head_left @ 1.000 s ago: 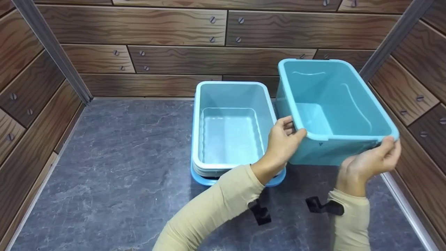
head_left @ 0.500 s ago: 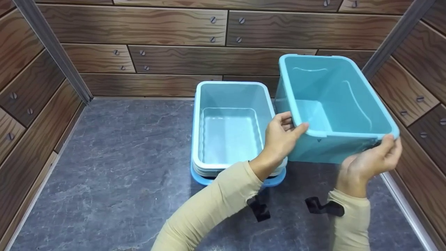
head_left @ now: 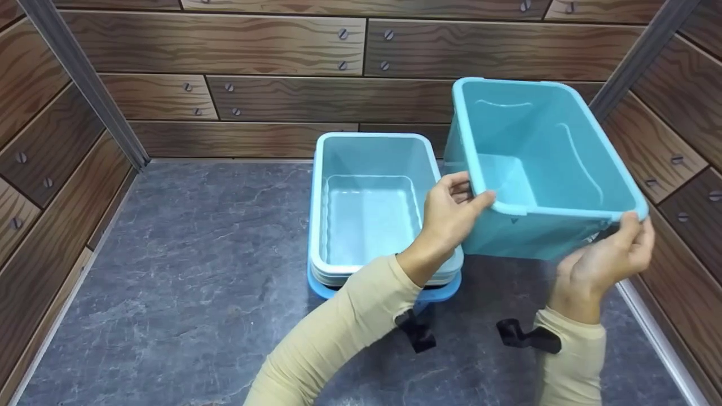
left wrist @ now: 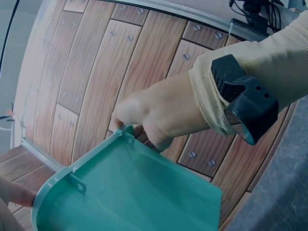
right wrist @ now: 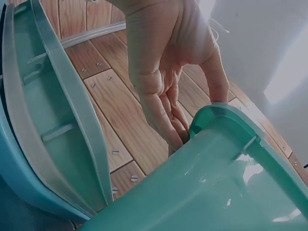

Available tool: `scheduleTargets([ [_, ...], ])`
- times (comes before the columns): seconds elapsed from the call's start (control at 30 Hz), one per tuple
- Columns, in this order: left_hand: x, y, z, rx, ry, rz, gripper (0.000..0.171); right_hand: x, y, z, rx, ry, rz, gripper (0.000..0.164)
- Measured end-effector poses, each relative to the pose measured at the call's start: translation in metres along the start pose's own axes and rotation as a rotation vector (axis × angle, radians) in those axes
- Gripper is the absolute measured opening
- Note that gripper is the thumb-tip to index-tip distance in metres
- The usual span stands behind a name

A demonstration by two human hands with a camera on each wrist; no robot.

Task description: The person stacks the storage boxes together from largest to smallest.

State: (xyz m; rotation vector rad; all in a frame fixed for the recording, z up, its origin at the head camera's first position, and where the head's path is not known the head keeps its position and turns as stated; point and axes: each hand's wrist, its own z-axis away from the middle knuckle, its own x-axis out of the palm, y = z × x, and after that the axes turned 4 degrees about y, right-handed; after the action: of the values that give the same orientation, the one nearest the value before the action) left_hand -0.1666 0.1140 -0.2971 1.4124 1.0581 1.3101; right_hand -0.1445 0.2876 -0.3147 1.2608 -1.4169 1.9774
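In the head view both hands hold a turquoise plastic storage bin (head_left: 524, 234), its near side raised. My left hand (head_left: 448, 214) grips the rim near the front left corner, thumb over it and fingers beneath. With the thumb on the rim, my right hand (head_left: 606, 262) grips the front right corner; the left wrist view shows this right hand (left wrist: 144, 113) at the bin's corner (left wrist: 149, 187). The right wrist view has the left hand (right wrist: 161, 82) pinching the bin's rim. Left of it stands a stack of nested bins, a pale blue one (head_left: 320, 208) inside a blue one (head_left: 443, 293).
Dark grey marbled floor (head_left: 214, 248) lies left of the stack and in front. Wood-print walls (head_left: 287, 45) enclose the back and sides. A metal strip (head_left: 657, 341) runs along the right edge. Black camera mounts (head_left: 414, 331) hang at the wrists.
The turquoise bin has risen slightly, and both hands have moved up with it, keeping their grip. The nested stack stays where it was.
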Motion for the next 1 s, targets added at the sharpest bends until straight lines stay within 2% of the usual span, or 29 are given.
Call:
scheduleTargets([
  [0.3, -0.004, 0.007, 0.0, 0.034, -0.026, 0.001, 0.042, 0.005, -0.005, 0.006, -0.025, -0.024, -0.003, 0.024],
  [0.6, -0.004, 0.009, 0.0, 0.024, -0.029, -0.005, 0.042, 0.011, -0.007, 0.007, -0.059, -0.035, -0.022, 0.024],
  [1.0, -0.005, 0.016, -0.001, 0.079, -0.051, -0.045, 0.044, 0.015, -0.012, 0.005, -0.082, -0.075, 0.061, 0.025],
])
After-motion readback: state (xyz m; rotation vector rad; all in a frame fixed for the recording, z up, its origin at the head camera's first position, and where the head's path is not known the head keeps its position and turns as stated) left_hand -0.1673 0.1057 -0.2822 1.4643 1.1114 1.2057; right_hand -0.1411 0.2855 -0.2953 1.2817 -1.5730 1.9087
